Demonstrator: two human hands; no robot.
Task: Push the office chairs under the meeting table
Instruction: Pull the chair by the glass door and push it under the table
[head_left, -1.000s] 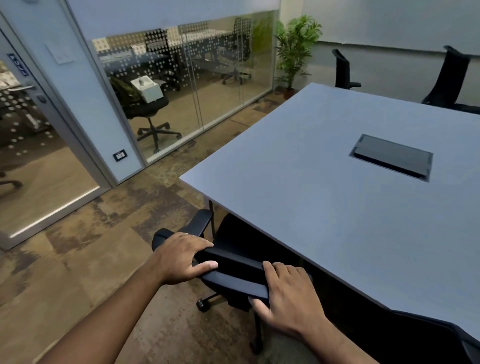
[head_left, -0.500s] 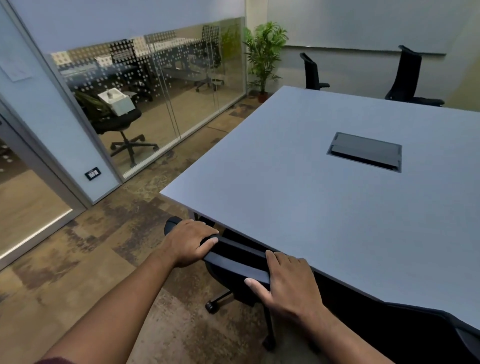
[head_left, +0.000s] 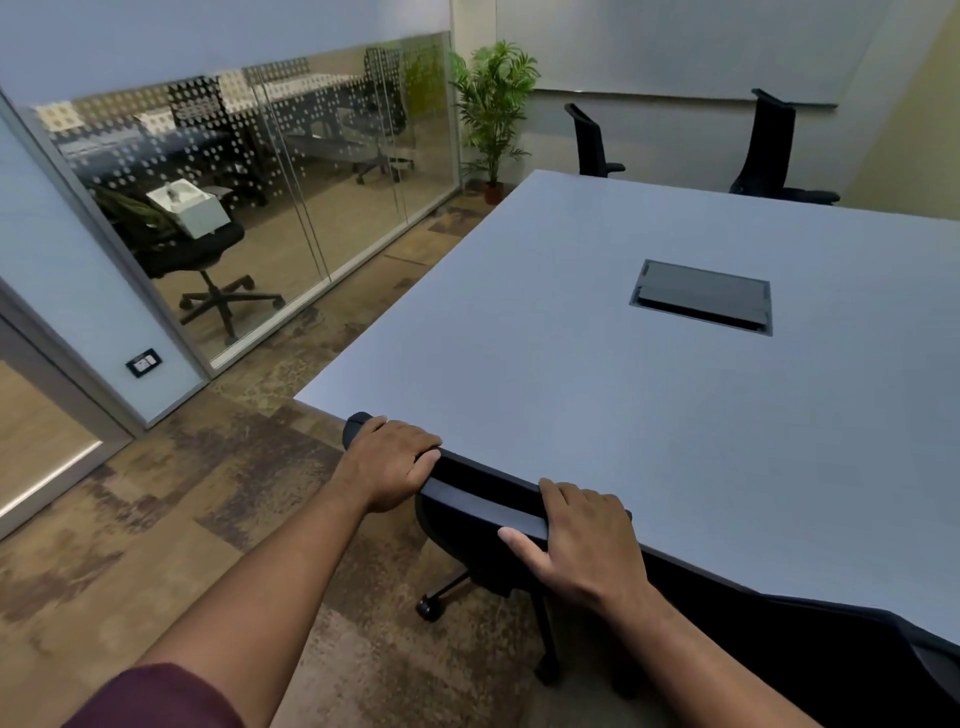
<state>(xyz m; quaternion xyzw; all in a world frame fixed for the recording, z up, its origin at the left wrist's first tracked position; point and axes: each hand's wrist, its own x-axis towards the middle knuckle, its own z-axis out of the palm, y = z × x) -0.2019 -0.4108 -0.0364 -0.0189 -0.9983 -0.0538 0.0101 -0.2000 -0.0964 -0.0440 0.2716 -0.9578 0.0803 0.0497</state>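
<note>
A black office chair (head_left: 483, 506) stands at the near left corner of the grey meeting table (head_left: 571, 364). Its backrest top touches the table's front edge and its seat is hidden beneath the top. My left hand (head_left: 392, 462) grips the left end of the backrest's top rail. My right hand (head_left: 576, 540) grips the right end, fingers over the rail. One castor (head_left: 428, 607) and part of the base show below.
A second black chair (head_left: 857, 670) sits at the table's front edge, lower right. Two more black chairs (head_left: 592, 143) (head_left: 774, 150) stand behind the far edge. A cable box lid (head_left: 701, 296) is set in the tabletop. A potted plant (head_left: 493, 109) and glass wall (head_left: 260, 182) lie left.
The chair has rolled forward under the table with both hands on its backrest; armrest and seat, visible earlier, are now hidden beneath the top. My view has moved closer to the table.
</note>
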